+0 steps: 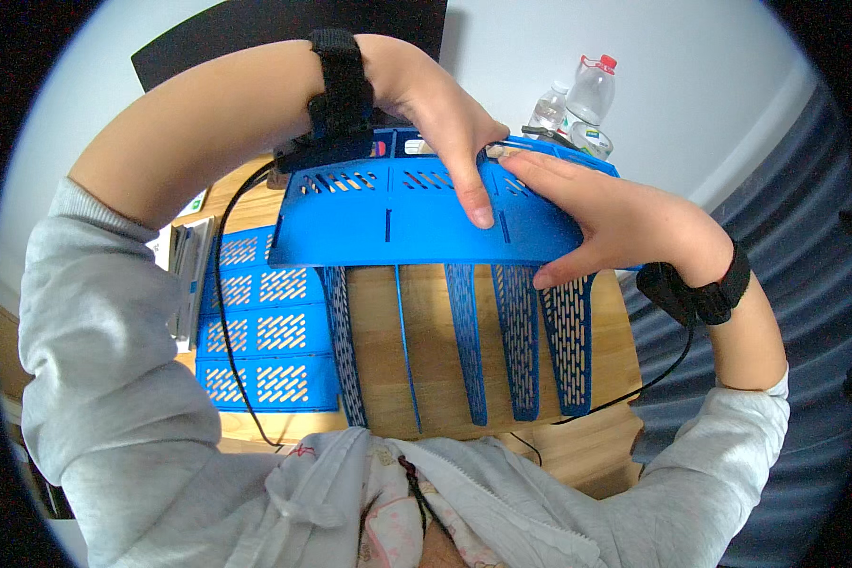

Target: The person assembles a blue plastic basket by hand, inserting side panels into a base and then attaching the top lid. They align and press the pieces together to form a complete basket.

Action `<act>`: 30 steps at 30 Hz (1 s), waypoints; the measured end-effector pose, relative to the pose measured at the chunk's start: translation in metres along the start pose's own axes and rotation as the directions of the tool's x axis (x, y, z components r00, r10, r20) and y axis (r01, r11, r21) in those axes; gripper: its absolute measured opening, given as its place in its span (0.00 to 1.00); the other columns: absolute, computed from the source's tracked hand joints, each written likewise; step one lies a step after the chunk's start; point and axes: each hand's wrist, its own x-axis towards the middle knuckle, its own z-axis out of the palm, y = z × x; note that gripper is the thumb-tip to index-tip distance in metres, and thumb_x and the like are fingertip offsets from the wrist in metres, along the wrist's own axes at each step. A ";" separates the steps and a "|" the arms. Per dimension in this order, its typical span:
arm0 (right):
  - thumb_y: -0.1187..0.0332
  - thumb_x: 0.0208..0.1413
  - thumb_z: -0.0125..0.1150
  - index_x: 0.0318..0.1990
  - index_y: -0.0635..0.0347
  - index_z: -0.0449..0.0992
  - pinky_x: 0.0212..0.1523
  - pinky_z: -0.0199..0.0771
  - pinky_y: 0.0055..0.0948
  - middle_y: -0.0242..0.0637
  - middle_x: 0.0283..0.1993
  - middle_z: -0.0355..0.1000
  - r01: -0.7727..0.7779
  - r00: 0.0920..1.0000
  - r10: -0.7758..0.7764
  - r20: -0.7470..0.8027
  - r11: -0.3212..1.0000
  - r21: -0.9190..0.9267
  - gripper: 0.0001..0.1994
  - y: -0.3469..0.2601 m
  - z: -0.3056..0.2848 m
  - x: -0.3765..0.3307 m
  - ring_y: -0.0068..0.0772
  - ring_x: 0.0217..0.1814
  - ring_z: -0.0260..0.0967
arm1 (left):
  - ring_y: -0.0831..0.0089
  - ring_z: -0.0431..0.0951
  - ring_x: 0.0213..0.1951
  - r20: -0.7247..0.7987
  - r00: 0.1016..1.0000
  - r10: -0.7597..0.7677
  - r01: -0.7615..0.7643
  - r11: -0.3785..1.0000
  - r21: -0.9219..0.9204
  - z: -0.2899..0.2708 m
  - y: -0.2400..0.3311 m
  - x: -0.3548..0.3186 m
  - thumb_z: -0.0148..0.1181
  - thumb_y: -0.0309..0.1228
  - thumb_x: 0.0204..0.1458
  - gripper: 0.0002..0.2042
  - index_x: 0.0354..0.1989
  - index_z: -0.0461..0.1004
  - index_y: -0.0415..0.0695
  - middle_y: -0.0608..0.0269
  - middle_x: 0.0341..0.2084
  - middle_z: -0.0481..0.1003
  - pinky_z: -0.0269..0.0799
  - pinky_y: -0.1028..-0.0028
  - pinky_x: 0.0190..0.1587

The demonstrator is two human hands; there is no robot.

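Observation:
A blue plastic rack panel point(341, 227), with slanted slots along its upper part, is in front of me, above the wooden table. My left hand point(435, 109) reaches over its top edge, the thumb pressed on its face and the other fingers mostly hidden behind. From the right, my right hand point(615, 213) spans the panel's right part, thumb at the lower edge and fingers at the top edge, close to my left hand. Several perforated blue dividers point(516, 350) run from under the panel toward me. Whether each one is fastened to it I cannot tell.
Blue perforated sheets point(279, 331) lie on the wooden table point(435, 350) at the left, beside a stack of books point(194, 275). A dark monitor point(256, 33) and plastic bottles point(592, 90) stand at the back. Black cables point(222, 312) run from both wrist straps. A dark curtain point(776, 237) hangs right.

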 end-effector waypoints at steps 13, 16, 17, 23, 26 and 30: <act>0.46 0.40 0.73 0.67 0.68 0.53 0.65 0.59 0.38 0.56 0.67 0.54 -0.108 0.994 0.108 0.022 0.994 0.010 0.52 -0.005 0.002 -0.003 0.54 0.69 0.54 | 0.44 0.50 0.68 -0.094 0.993 0.069 -0.053 0.987 0.155 0.012 -0.007 0.002 0.72 0.62 0.31 0.65 0.66 0.41 0.24 0.29 0.65 0.48 0.49 0.62 0.69; 0.44 0.38 0.74 0.68 0.67 0.50 0.68 0.53 0.42 0.58 0.69 0.50 -0.132 0.991 0.133 0.004 0.989 -0.059 0.55 -0.004 0.007 -0.004 0.56 0.72 0.48 | 0.45 0.49 0.68 -0.078 0.995 0.063 -0.050 0.987 0.153 0.012 -0.002 0.004 0.71 0.62 0.31 0.65 0.67 0.40 0.26 0.30 0.66 0.48 0.50 0.63 0.69; 0.44 0.37 0.74 0.69 0.67 0.48 0.69 0.50 0.43 0.58 0.70 0.49 -0.147 0.989 0.147 -0.009 0.983 -0.110 0.57 -0.003 0.008 -0.004 0.57 0.73 0.45 | 0.45 0.49 0.68 -0.072 0.995 0.068 -0.058 0.989 0.137 0.012 0.000 0.004 0.71 0.62 0.31 0.65 0.67 0.40 0.26 0.31 0.66 0.48 0.50 0.63 0.69; 0.44 0.34 0.76 0.71 0.67 0.40 0.72 0.39 0.48 0.60 0.73 0.39 -0.287 0.953 0.293 0.077 0.954 -0.086 0.63 -0.002 -0.001 -0.022 0.56 0.77 0.31 | 0.45 0.49 0.69 -0.149 0.988 -0.041 0.072 0.975 0.209 0.024 0.019 -0.003 0.69 0.65 0.31 0.67 0.68 0.38 0.29 0.32 0.67 0.46 0.50 0.63 0.69; 0.45 0.32 0.77 0.71 0.66 0.39 0.72 0.39 0.50 0.60 0.74 0.38 -0.367 0.916 0.385 0.116 0.918 -0.147 0.64 0.002 -0.016 -0.034 0.56 0.77 0.31 | 0.45 0.49 0.69 -0.160 0.981 -0.114 0.150 0.960 0.237 0.026 0.024 -0.007 0.69 0.66 0.30 0.67 0.68 0.38 0.29 0.32 0.67 0.46 0.50 0.62 0.69; 0.55 0.26 0.81 0.72 0.64 0.36 0.74 0.37 0.40 0.59 0.74 0.35 -0.422 0.878 0.445 0.175 0.893 -0.153 0.67 0.007 -0.019 -0.041 0.54 0.77 0.31 | 0.45 0.50 0.68 -0.116 0.991 -0.074 0.096 0.976 0.197 0.022 0.026 -0.007 0.69 0.66 0.30 0.67 0.68 0.38 0.29 0.32 0.66 0.48 0.51 0.62 0.68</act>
